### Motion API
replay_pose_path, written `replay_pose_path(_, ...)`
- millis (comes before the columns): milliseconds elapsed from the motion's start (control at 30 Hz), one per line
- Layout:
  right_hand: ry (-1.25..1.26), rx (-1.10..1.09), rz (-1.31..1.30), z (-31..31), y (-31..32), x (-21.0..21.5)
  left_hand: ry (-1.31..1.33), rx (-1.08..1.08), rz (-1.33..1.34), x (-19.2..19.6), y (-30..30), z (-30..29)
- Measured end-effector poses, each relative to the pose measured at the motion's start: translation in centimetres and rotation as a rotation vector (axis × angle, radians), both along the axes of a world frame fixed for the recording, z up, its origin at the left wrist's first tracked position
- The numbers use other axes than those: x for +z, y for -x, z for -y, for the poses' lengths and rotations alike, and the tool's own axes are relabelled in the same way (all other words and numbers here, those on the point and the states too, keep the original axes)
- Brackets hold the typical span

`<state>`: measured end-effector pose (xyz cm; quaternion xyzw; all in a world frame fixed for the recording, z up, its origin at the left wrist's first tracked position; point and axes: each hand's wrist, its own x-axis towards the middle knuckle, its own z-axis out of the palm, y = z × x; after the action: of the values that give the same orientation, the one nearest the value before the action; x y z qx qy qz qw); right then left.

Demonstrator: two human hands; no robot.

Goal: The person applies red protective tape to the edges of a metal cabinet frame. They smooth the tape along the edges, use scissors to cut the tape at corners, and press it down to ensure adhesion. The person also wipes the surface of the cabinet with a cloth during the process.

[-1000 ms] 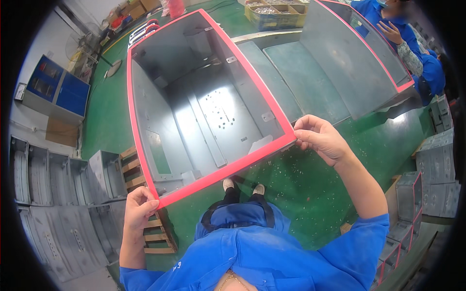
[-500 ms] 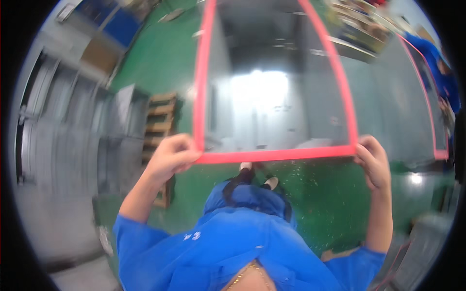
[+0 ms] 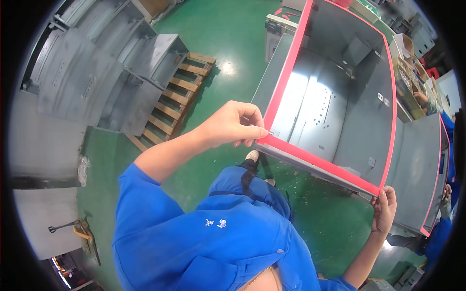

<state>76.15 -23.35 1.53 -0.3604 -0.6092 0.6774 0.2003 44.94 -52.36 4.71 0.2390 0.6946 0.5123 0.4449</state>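
Green floor [image 3: 228,43]; cabinet [image 3: 335,111] mouth upward.

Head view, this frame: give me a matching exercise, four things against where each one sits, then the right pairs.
Things:
1. left hand
2. right hand
3. wooden pallet
4. grey metal cabinet with pink rim

Places:
A. on the green floor beside stacked grey cabinets at the left
B. gripping the near right corner of the pink rim
C. pinching the near left corner of the pink rim
D. open side up, its near corners held by both hands, above the green floor

Pairs: 1-C, 2-B, 3-A, 4-D
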Motion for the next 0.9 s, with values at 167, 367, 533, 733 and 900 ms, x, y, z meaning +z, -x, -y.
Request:
replay_pose_path(167, -0.015, -0.001, -0.001, 0.1, -0.1, -0.2, -0.069, -0.031, 0.029, -0.5, 0.4, 0.2)
replay_pose_path(367, -0.004, -0.013, -0.010, 0.1, -0.2, -0.4, -0.111, -0.035, 0.021, -1.0, 0.4, 0.4)
replay_pose_path(533, 0.008, -0.018, -0.020, 0.0, -0.2, -0.6, -0.141, -0.042, 0.047, -1.0, 0.4, 0.3)
replay_pose_path(733, 0.028, -0.033, 0.000, -0.1, -0.3, -0.3, -0.136, -0.055, 0.010, -1.2, 0.4, 0.3)
replay_pose_path(900, 0.032, -0.054, 0.000, 0.1, -0.2, -0.3, -0.186, -0.097, 0.030, -1.5, 0.7, 0.5)
